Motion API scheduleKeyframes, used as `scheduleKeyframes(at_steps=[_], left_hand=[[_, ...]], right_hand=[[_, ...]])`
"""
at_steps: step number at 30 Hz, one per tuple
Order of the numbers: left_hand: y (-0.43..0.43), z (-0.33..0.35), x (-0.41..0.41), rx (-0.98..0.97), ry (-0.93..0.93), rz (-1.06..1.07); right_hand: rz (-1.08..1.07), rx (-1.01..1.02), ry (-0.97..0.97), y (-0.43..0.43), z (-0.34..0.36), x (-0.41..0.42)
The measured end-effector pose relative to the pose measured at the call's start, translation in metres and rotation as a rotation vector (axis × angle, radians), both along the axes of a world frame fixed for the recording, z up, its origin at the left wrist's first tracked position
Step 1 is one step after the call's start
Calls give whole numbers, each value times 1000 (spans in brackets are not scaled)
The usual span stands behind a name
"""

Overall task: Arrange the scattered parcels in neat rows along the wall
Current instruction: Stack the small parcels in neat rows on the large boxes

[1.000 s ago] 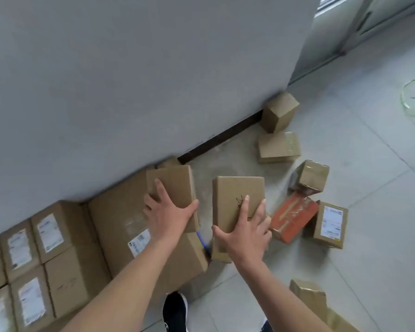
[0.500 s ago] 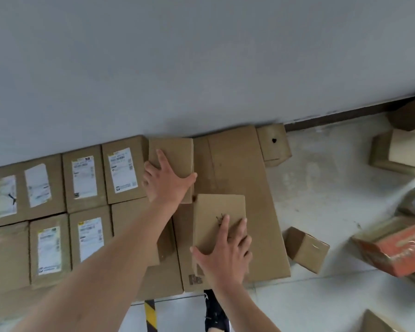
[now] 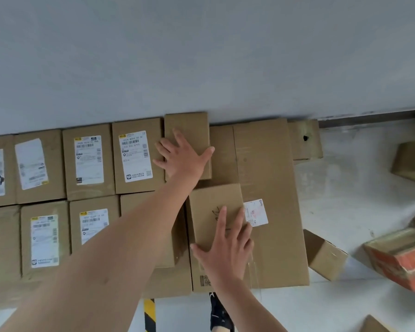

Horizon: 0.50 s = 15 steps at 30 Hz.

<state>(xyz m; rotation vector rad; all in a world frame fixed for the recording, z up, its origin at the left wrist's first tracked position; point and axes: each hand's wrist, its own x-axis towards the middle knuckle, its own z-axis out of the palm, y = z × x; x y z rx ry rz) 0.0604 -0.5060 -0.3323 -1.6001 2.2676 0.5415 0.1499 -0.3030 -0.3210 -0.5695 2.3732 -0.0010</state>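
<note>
I am reading both hands as flat and gripping nothing. The left hand (image 3: 182,159) is pressing, fingers straight and spread, on a plain box (image 3: 187,128) that is lying against the wall (image 3: 201,56), just beside the back row of labelled boxes (image 3: 134,156). The right hand (image 3: 225,250) is pressing, fingers straight, on a second plain box (image 3: 211,202), which is resting on the left part of a big box (image 3: 273,176), nearer the camera. The labelled boxes are lying in two rows along the wall, to the left. A holed box (image 3: 304,140) is sitting at the wall, touching the big box's right edge. On the floor (image 3: 357,188), a small box (image 3: 326,255) is lying tilted just beside the big box. An orange box (image 3: 403,259) is lying farther right, blurred.
</note>
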Motion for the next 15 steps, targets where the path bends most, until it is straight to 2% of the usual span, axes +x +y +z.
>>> scheduleKeyframes(at_steps=[3, 7, 12, 15], left_hand=[[-2, -1, 6, 33, 0, -25], [-10, 2, 15, 74, 33, -35], [-12, 10, 21, 132, 12, -78], [12, 15, 21, 65, 2, -158]], right_hand=[[27, -68, -39, -42, -5, 1], [-49, -110, -73, -74, -7, -3], [-56, -296, -192, -46, -7, -24], [-41, -318, -149, -15, 0, -43]])
